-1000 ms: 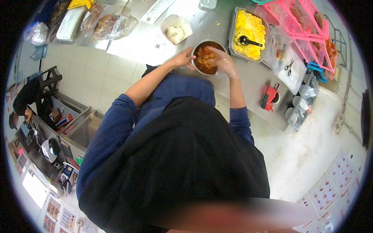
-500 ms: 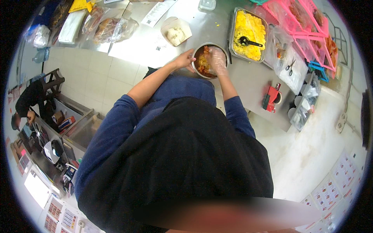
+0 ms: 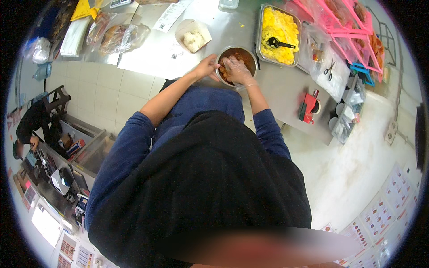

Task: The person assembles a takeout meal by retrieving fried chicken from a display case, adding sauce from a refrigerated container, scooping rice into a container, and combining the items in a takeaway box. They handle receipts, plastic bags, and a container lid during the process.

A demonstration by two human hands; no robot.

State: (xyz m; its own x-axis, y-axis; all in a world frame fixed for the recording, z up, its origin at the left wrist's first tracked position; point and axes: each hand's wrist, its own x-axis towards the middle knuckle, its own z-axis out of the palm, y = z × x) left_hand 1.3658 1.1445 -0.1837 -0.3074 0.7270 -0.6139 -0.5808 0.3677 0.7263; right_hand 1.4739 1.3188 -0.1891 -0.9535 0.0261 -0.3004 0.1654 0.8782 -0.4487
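A round metal bowl [image 3: 254,65] stands at the table's near edge, in front of my body. My left hand [image 3: 207,68] is bare and grips the bowl's left rim. Inside lie reddish-brown, sauce-coated food pieces [image 3: 225,74], with dark sauce along the wall. My right hand [image 3: 238,71], in a clear plastic glove, reaches into the bowl from its near right side. Its fingers curl down around the food at the left of the bowl, and their tips are partly hidden in it.
Just beyond the bowl stands an open paper box [image 3: 204,34] of white rice. A tray [image 3: 263,57] of yellow scrambled egg with a black spoon [image 3: 280,43] sits to the right. Scissors [image 3: 330,70], a red device [image 3: 309,107] and pink baskets [image 3: 353,33] lie farther right. Another person [image 3: 32,118] is at far left.
My gloved right hand has moved from the bowl's right side leftward across the food. The yellowish bits seen on the food earlier no longer show. My left hand stays on the rim.
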